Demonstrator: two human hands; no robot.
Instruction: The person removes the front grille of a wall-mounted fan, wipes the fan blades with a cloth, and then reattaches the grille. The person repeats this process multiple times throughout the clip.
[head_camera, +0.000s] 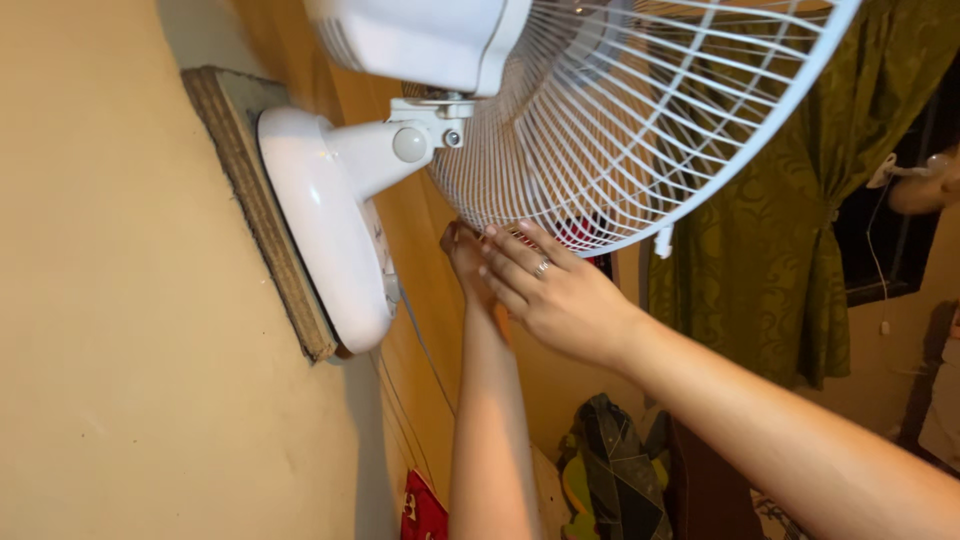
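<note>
Your right hand rests with fingers spread loosely, closed on nothing, fingertips touching the lower rim of the white fan guard at the frame's upper centre. Your left hand reaches behind it at the rim; whether it grips I cannot tell.

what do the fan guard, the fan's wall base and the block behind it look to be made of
Fan guard: thin white-coated metal wire, by the fine radial spokes with a slight sheen. Wall base: glossy white moulded plastic, by its smooth rounded shape and highlights. Mounting block: probably wood or fibreboard, by the rough, brown, layered edge. Both hands, left and right, touch the guard's lower rim.
</note>
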